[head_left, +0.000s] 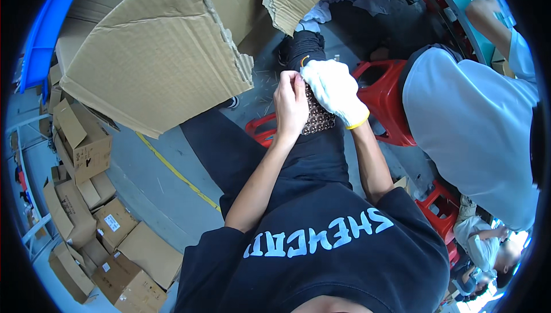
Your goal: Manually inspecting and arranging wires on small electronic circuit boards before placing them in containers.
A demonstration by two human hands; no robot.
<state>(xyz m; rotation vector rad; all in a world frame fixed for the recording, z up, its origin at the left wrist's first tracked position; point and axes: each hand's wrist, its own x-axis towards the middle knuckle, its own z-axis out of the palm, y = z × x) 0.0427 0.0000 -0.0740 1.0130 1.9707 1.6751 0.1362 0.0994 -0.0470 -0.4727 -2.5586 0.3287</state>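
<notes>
A dark brown sheet covered with rows of small round studs (319, 122) lies on my thigh, between my two hands. Its upper part is hidden under the right one. My left hand (291, 102) is bare and closed along the sheet's left edge, thumb and fingers pinched at its upper end. Over the sheet's upper right bends my right hand (336, 90), in a white knit glove with a yellow cuff. Its fingertips curl in and meet the left fingertips; what they pinch there cannot be made out.
Large torn cardboard pieces (166, 55) stand beyond my left knee. Several cardboard boxes (117, 224) are heaped at the left, beside a yellow floor line (178, 174). Close at my right, a person in a light shirt (465, 123) sits by a red stool (387, 103).
</notes>
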